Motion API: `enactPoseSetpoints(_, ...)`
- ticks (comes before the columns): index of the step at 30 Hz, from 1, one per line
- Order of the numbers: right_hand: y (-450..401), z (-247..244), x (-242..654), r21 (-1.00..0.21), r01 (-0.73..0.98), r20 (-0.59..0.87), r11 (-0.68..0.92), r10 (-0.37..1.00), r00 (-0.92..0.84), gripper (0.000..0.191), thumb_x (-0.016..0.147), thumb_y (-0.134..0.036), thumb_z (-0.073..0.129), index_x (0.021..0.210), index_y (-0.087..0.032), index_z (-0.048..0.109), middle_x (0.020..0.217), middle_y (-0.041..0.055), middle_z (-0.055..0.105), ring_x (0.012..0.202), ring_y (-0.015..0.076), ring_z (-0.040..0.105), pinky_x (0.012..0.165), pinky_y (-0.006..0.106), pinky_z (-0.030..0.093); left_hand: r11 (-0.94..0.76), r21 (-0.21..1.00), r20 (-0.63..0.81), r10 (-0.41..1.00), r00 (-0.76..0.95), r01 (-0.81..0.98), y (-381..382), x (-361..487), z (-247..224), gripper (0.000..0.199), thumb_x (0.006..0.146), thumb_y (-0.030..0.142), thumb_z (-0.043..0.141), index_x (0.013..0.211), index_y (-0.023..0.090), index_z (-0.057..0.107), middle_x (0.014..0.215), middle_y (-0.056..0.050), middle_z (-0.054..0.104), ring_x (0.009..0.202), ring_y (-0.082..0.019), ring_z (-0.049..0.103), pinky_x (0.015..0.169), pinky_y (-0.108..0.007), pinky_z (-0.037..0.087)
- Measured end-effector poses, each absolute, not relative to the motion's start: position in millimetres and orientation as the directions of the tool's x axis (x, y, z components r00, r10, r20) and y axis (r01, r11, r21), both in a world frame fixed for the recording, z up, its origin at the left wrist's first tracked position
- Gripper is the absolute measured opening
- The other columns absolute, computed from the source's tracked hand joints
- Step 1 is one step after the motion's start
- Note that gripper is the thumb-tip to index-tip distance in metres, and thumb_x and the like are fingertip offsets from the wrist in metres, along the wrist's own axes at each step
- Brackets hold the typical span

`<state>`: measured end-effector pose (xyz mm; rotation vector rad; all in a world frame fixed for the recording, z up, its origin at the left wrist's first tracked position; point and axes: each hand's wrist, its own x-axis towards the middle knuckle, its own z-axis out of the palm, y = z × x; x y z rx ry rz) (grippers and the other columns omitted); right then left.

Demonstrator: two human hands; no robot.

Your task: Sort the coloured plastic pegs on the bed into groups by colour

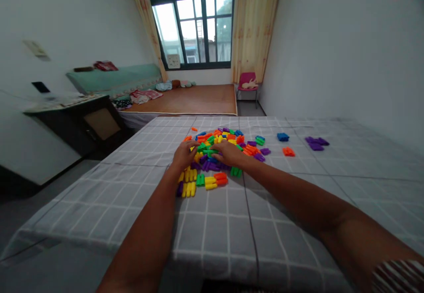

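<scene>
A heap of small plastic building blocks (212, 166) in purple, yellow, green, orange and blue lies on the checked cloth. My left hand (184, 155) is at the heap's left side, its thumb and fingers curled around the edge of a green building block (201, 147). From the right, my right hand (228, 152) reaches in, thumb and forefinger closing on another green building block (210, 153). The undersides of both hands are hidden. Nearer to me lie yellow blocks (188, 189), and a yellow-and-orange group (211, 183) sits beside a green one (200, 180).
Right of the heap lie separate groups: blue blocks (282, 137), orange blocks (288, 152) and purple blocks (316, 143). The grey checked cloth (142, 213) covers the surface to its front edge. Beyond are a bed (198, 99), a pink chair (247, 80) and a dark cabinet (96, 123).
</scene>
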<state>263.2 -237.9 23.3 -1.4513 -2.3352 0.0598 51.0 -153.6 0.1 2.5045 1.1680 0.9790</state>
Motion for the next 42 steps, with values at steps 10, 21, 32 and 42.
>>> enactPoseSetpoints(10, -278.2, 40.8, 489.4, -0.728, 0.683, 0.26, 0.057, 0.945, 0.199, 0.029, 0.081, -0.036, 0.064, 0.1, -0.014, 0.067, 0.091, 0.0083, 0.072, 0.077, 0.0169, 0.065, 0.07, 0.028, 0.051, -0.635, 0.413, 0.442, 0.767, 0.466, 0.653, -148.4, 45.4, -0.7, 0.032, 0.081, 0.031, 0.05, 0.101, 0.024, 0.073, 0.116, -0.004, 0.071, 0.114, -0.024, 0.061, 0.105, -0.038, 0.043)
enactPoseSetpoints(21, -359.8, 9.5, 599.9, -0.894, 0.339, -0.136, -0.294, 0.897, 0.42, 0.032, 0.066, -0.035, 0.078, 0.088, -0.016, 0.064, 0.079, 0.0054, 0.067, 0.067, 0.0147, 0.063, 0.064, 0.029, 0.054, -0.639, 0.392, 0.439, 0.762, 0.476, 0.662, -142.6, 39.6, -1.6, 0.037, 0.081, 0.041, 0.047, 0.101, 0.023, 0.072, 0.113, -0.006, 0.072, 0.109, -0.025, 0.064, 0.101, -0.039, 0.046)
enactPoseSetpoints(32, -350.4, 15.3, 560.8, -0.698, 0.624, -0.482, -0.352, 0.875, -0.046, 0.055, 0.064, -0.065, 0.072, 0.09, -0.017, 0.063, 0.076, 0.0052, 0.067, 0.068, 0.0188, 0.064, 0.066, 0.033, 0.054, -0.659, 0.34, 0.459, 0.739, 0.494, 0.671, -130.3, 30.0, -13.5, 0.038, 0.082, 0.044, 0.048, 0.102, 0.022, 0.072, 0.11, -0.007, 0.073, 0.107, -0.025, 0.064, 0.098, -0.04, 0.049)
enactPoseSetpoints(42, -349.0, 22.5, 549.2, -0.509, 0.858, -0.405, -0.067, 0.898, -0.17, 0.069, 0.051, -0.056, 0.08, 0.106, -0.018, 0.065, 0.098, 0.0075, 0.068, 0.089, 0.0244, 0.063, 0.074, 0.031, 0.049, -0.666, 0.313, 0.449, 0.732, 0.512, 0.677, -136.0, 31.1, -5.9, 0.039, 0.082, 0.043, 0.046, 0.101, 0.02, 0.072, 0.109, -0.008, 0.073, 0.106, -0.026, 0.065, 0.096, -0.039, 0.05)
